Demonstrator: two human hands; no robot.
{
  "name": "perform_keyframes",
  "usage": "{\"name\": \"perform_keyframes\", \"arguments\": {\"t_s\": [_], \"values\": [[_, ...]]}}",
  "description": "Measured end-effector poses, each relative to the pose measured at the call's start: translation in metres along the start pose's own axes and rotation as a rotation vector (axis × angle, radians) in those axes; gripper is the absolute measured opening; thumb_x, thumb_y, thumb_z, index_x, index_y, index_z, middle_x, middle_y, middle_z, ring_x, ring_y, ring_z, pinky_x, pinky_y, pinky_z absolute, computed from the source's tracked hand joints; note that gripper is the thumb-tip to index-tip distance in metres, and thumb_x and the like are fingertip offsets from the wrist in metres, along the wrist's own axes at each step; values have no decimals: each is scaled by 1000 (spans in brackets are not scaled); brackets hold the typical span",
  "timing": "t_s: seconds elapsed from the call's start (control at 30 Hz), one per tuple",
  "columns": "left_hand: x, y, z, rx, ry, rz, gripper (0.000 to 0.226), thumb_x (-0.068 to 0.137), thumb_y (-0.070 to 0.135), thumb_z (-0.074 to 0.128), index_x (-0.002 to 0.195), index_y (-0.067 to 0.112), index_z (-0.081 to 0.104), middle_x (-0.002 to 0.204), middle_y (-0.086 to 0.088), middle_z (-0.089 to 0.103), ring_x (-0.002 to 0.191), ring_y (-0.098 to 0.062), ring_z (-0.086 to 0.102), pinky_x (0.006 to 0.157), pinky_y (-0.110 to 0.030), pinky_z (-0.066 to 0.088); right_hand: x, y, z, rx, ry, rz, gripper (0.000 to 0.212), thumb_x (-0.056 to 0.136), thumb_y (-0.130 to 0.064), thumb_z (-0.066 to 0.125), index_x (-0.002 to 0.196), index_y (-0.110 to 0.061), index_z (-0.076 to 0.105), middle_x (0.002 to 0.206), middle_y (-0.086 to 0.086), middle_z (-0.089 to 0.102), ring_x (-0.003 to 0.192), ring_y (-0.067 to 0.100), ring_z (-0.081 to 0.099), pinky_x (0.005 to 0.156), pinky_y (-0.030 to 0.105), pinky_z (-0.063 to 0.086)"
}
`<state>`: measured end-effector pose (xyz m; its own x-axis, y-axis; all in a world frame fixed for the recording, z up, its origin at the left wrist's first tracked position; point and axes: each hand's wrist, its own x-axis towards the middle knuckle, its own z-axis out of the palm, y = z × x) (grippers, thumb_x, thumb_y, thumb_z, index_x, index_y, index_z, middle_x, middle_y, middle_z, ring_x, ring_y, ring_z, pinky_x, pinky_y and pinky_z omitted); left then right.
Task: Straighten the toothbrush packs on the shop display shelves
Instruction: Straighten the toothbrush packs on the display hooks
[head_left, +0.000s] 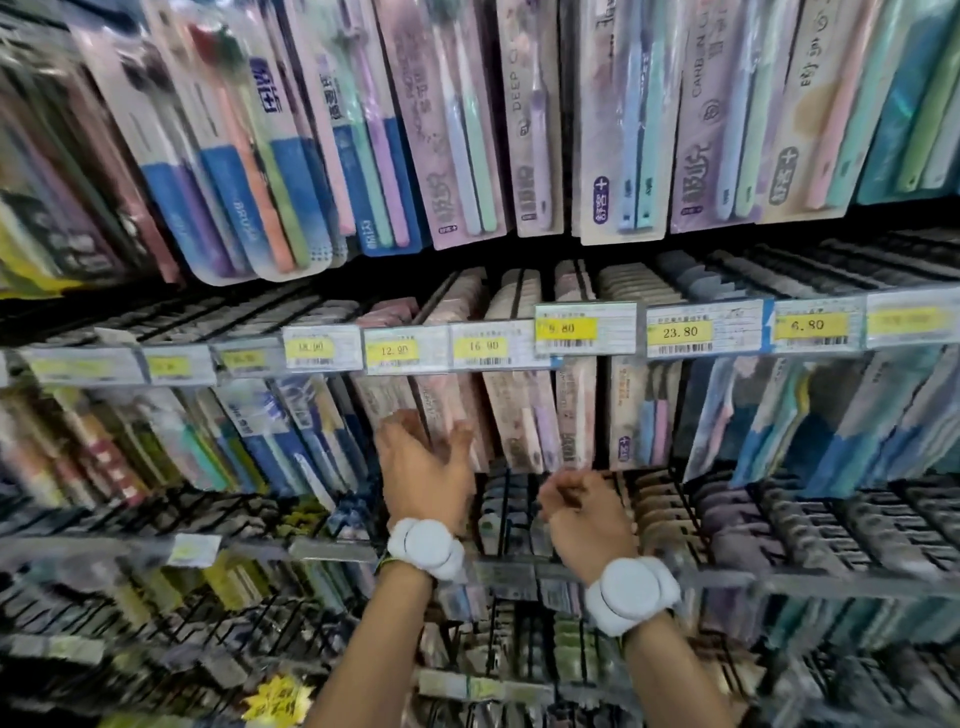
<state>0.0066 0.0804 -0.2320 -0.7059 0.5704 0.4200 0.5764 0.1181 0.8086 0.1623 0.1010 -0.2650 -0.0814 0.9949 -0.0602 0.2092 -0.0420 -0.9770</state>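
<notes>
Now left hand (423, 467) fingers spread against pink toothbrush packs (457, 410); right hand (584, 512) fingers curled, empty.

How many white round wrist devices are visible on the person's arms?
2. One white round wrist device is on the left wrist; the other white device is on the right wrist.

Head view, close, facing shelves (675, 332)

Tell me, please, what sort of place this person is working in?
Most likely a shop's toothbrush aisle: pastel carded toothbrush packs hang in rows, and yellow price labels line the clear shelf-edge strips.
</notes>
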Motion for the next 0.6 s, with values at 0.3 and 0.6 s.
{"name": "perform_keyframes", "arguments": {"t_s": [0.3, 0.6], "values": [[14, -10, -10, 1, -96, 112, 45, 90, 35, 64, 126, 12, 48, 105, -13, 62, 88, -31, 62, 66, -35, 52, -22, 6, 23, 8, 86, -27, 9, 93, -25, 64, 90, -32, 58, 93, -2, 73, 92, 20, 70, 91, 42, 55], [26, -30, -46, -90, -2, 150, 33, 95, 28, 66, 114, 3, 57, 106, -16, 65, 100, -36, 63, 79, -39, 51, -32, 12, 38, -10, 51, -48, 1, 93, -29, 63, 94, -29, 62, 98, -3, 72, 93, 18, 70, 91, 44, 57]]}}
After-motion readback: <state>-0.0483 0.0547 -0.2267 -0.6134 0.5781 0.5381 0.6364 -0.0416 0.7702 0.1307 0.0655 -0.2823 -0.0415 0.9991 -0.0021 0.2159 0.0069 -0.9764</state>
